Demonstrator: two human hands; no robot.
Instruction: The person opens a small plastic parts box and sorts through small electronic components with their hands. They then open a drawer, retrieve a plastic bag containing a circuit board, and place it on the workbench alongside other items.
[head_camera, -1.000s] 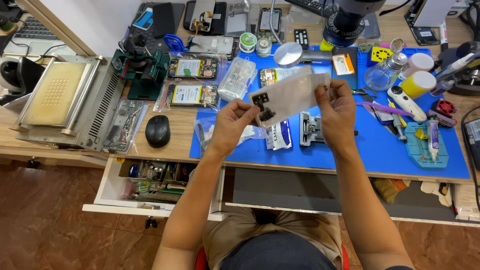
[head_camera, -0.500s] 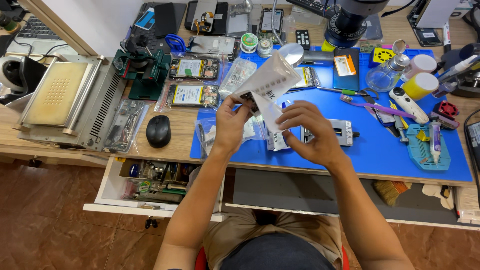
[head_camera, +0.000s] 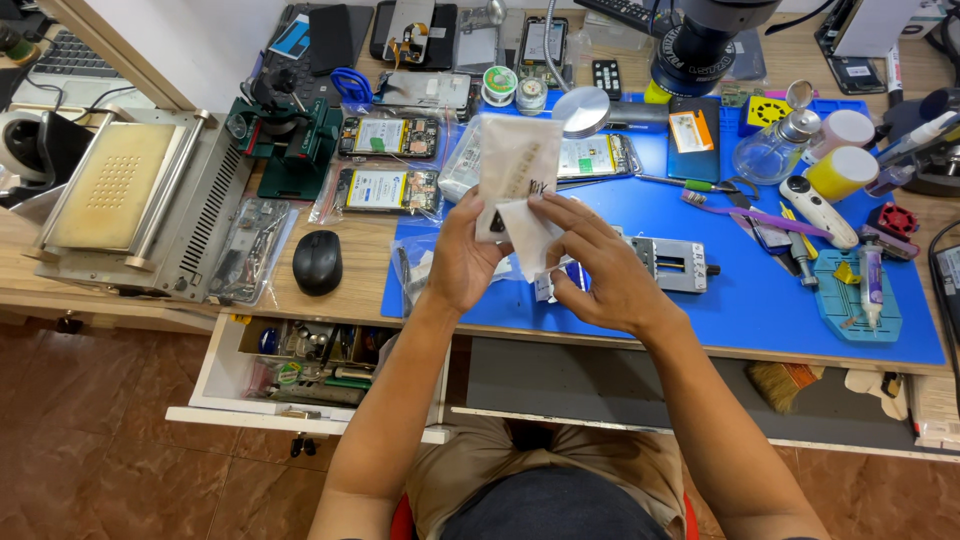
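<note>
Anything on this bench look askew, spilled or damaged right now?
Nothing looks spilled or broken. The left hand and right hand hold a small clear plastic pouch above the blue mat. Only oddity: the desk drawer below the black mouse hangs open, crammed with parts.

Both bare forearms reaching up from the bottom edge, converging over the middle. Left hand (head_camera: 462, 262) raised with back toward the camera, fingers curled upward, thumb pinching at the top. Right hand (head_camera: 603, 270) lying just beside it, knuckles up, fingers (head_camera: 560, 215) stretching leftward to meet the left thumb, wrists nearly level, elbows bent and tucked in.
</note>
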